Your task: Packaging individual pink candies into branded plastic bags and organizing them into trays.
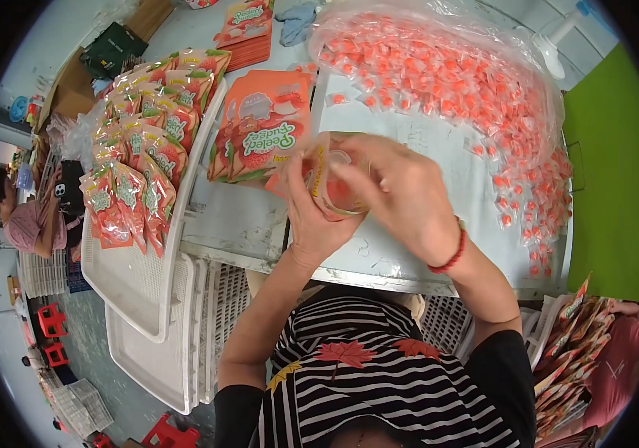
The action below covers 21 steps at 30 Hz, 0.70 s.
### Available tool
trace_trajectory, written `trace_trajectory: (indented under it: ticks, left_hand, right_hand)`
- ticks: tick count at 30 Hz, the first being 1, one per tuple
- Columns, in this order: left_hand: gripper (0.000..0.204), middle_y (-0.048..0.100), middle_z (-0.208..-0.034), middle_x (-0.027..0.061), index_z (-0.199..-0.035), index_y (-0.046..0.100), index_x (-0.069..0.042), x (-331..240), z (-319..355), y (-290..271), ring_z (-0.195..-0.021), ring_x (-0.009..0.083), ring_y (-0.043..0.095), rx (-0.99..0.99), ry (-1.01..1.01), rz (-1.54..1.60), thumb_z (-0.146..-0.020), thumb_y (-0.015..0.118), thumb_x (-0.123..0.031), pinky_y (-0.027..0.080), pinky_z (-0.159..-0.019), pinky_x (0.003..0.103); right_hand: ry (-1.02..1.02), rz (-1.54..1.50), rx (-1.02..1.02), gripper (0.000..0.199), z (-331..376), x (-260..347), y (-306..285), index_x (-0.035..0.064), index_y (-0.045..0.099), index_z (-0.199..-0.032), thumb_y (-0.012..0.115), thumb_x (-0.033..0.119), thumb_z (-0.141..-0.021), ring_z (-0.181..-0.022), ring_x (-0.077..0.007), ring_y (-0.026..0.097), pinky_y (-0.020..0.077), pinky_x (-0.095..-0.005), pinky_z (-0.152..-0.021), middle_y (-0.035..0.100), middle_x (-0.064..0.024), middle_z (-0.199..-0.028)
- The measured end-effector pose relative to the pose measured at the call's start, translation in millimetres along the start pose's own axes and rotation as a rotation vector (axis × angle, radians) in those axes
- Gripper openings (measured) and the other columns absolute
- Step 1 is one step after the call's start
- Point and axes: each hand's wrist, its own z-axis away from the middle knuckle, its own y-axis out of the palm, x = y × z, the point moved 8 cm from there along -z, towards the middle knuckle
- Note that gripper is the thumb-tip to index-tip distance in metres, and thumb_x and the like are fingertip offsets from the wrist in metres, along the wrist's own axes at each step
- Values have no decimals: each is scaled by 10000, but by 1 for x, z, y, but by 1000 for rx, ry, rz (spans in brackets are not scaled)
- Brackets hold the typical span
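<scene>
My left hand holds a red and clear candy pouch upright above the table's front part, its fingers wrapped round the left side and bottom. Over the pouch's upper right side curls my right hand, thumb in front and fingers bent at its top edge. That hand is slightly blurred and some fingertips are hidden. Just left of the hands lie flat printed pouches, fanned in an overlapping pile. To the right and behind spreads a big heap of small wrapped red candies, partly in a clear plastic bag.
A white tray on the left carries rows of filled pouches. More flat pouches are stacked at the back beside a blue cloth. A green panel borders the right. Other people are at both sides.
</scene>
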Motion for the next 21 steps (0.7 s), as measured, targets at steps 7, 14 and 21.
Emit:
trace_trajectory:
  ticks: [7, 14, 21]
  left_hand:
    - [1189, 320, -1317, 181, -1402, 53, 8, 6, 4, -16, -1179, 261, 412, -93, -43, 109, -552, 879, -84, 368, -991, 386]
    - [1177, 329, -1296, 233, -1387, 153, 30, 9, 8, -11, -1169, 364, 404, -108, -81, 130, -532, 909, -259, 366, -971, 451]
    - [1152, 355, -1274, 210, -1387, 121, 27, 3, 5, -5, -1155, 329, 428, -53, -15, 40, -556, 888, -194, 366, -978, 442]
  right_hand:
    - [295, 317, 152, 181, 60, -100, 26, 52, 610, -1021, 605, 110, -849, -706, -310, 646, 524, -372, -608, 599, -144, -926]
    - [96, 373, 43, 208, 113, -138, 64, 29, 603, -1051, 599, 75, -848, -735, -295, 638, 528, -344, -629, 615, -134, -959]
    - [116, -181, -152, 150, 19, -15, -22, 7, 616, -1012, 612, 51, -869, -825, -148, 615, 487, -271, -725, 640, -80, -978]
